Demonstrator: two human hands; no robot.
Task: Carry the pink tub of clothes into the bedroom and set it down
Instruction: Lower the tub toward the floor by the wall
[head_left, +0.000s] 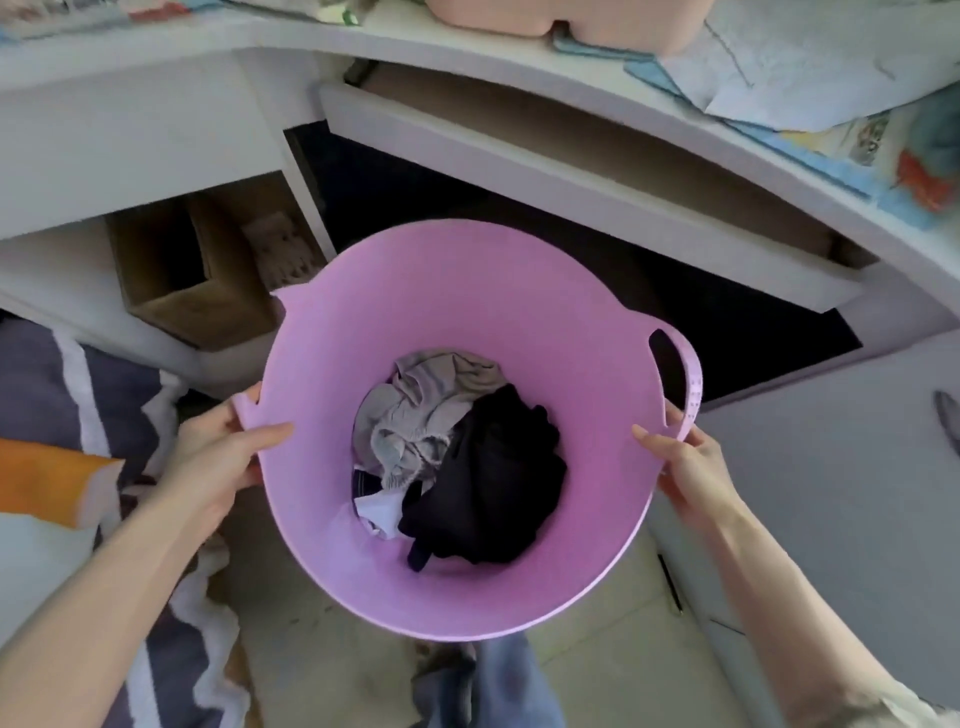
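Pale tiled floor (337, 670) is seen below a white desk (156, 130), whose 1 drawer (571, 171) is pulled open. At the left edge, 1 striped blanket (47, 374) is seen, with 1 cardboard box (197, 280) tucked in the desk's lower shelf beyond it. 2 hands are counted. The left hand (218, 457) is clamped on the tub's left rim by the left handle, thumb laid over the inside wall. 1 pink tub (415, 291) is held between the hands in front of the desk, above the floor, mouth turned up toward the camera and its 2 handles lined across from left to right. At its bottom, 1 heap of clothes (457, 457) is seen: grey, white and black pieces are made out. The right hand (685, 462) is closed on the right handle (680, 384), thumb on the rim. On the desk's top edge, 1 peach container (571, 21) and loose papers (779, 78) are seen.
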